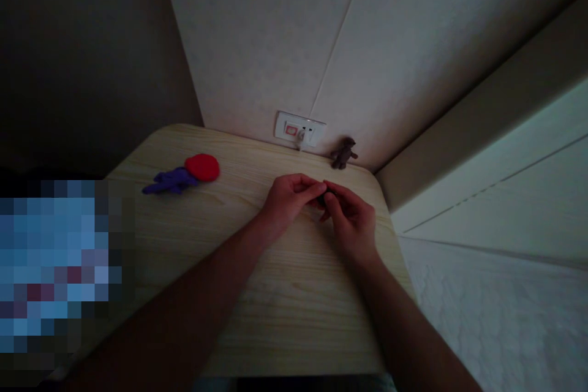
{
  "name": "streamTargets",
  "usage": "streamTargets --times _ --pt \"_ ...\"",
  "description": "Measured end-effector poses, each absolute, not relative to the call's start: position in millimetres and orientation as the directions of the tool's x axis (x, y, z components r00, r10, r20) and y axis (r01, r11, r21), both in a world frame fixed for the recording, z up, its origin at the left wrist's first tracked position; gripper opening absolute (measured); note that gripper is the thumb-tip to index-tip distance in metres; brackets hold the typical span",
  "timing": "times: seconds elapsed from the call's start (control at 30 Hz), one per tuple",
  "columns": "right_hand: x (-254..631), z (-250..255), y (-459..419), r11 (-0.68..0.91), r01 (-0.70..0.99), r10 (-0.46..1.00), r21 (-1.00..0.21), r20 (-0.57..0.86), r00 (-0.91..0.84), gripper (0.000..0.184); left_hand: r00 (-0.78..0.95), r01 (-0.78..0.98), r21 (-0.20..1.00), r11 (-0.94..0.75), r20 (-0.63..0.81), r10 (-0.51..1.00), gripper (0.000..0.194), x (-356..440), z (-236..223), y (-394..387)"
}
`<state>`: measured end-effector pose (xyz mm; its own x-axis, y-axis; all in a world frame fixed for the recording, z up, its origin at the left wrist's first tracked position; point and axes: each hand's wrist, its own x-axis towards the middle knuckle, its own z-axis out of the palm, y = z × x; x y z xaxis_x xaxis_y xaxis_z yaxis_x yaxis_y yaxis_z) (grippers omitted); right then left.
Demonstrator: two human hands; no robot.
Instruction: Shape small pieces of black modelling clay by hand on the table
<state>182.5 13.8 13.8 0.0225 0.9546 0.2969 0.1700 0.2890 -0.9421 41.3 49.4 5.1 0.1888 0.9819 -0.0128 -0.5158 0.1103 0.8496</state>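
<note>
My left hand [294, 196] and my right hand [353, 217] meet over the right half of the wooden table, with fingertips pinched together. Between them is a small dark lump [327, 194], mostly covered by the fingers; it looks like modelling clay, but its shape cannot be made out. Behind the hands, a small brown figure [343, 153] with limbs stands upright near the wall.
Left on the table [248, 153] lie a flat red round piece [203, 168] and a purple lumpy piece [172, 180] touching it. A wall socket [301, 129] holds a plug just above the back edge. Pale quilted bedding [496, 312] lies right of the table. A blurred-out patch covers the lower left.
</note>
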Motion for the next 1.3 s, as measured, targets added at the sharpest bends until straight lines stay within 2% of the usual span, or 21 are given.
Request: streamTargets --times 0.23,0.4,0.53,0.87,1.07,1.3 --pt "182.2 19.7 13.8 0.243 0.105 0.969 -0.964 0.246 0.014 0.023 0.186 -0.487 0.87 0.083 0.011 0.982 0.032 41.2 3.8 49.0" --pt "182.4 16.9 12.2 0.291 0.181 0.953 -0.939 0.301 0.027 0.032 0.195 -0.538 0.837 0.098 0.011 0.981 0.032 42.5 2.1 50.1" --pt "185.2 16.9 12.4 0.295 0.25 0.953 -0.922 0.304 0.0 0.031 0.194 -0.538 0.836 0.104 0.002 0.981 0.033 41.9 2.4 49.2" --pt "180.5 18.5 12.7 0.273 0.181 0.958 -0.945 0.285 0.042 0.037 0.177 -0.546 0.833 0.09 0.01 0.984 0.031 41.4 2.4 50.3" --pt "180.7 21.1 12.1 0.255 0.215 0.962 -0.943 0.27 0.043 0.034 0.177 -0.527 0.845 0.091 0.004 0.984 0.029 41.4 2.3 49.9" --pt "179.8 17.9 8.8 0.3 0.251 0.945 -0.92 0.322 0.053 0.038 0.177 -0.548 0.828 0.118 -0.023 0.984 0.028 41.5 5.3 49.4"
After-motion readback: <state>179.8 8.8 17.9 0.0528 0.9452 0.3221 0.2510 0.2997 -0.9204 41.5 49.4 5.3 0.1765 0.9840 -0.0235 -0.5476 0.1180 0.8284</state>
